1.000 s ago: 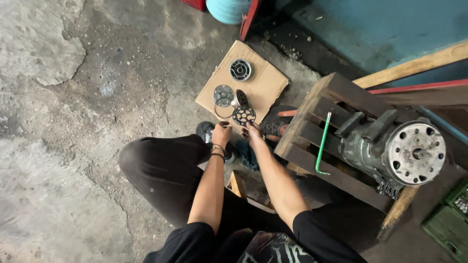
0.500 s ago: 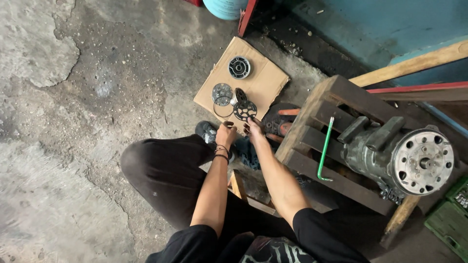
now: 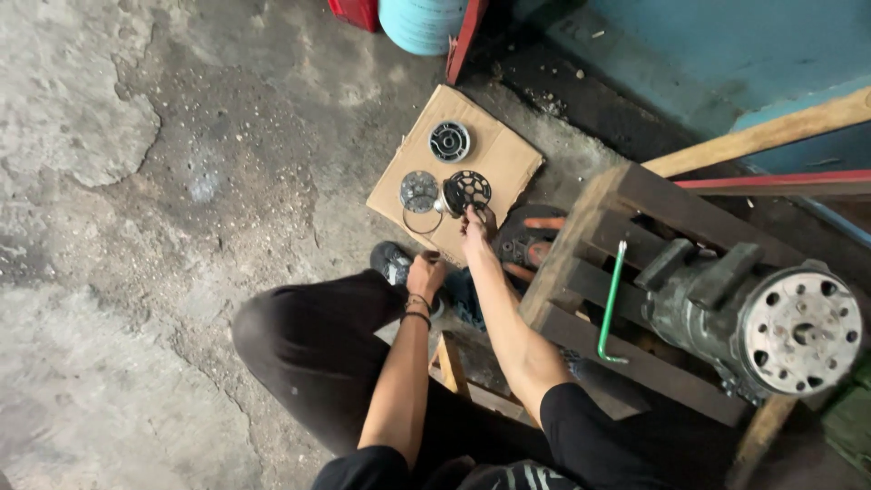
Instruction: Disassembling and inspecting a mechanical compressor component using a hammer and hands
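A: Right hand (image 3: 474,223)?
B: Fingers pinch the perforated disc (image 3: 467,190), tilted on edge on the cardboard (image 3: 508,154).
A: Left hand (image 3: 425,272)?
B: Curled shut near the shoe (image 3: 392,263), holding nothing visible.

black short sleeves | black trousers | dark bands on left wrist | bare forearms

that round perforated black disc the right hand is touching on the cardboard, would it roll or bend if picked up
The perforated disc looks like rigid metal, so it probably won't flex. It seems tilted up under the right hand, so it could roll on its round edge if let go. The many holes suggest it is fairly light, and they give fingers some grip on the cardboard sheet.
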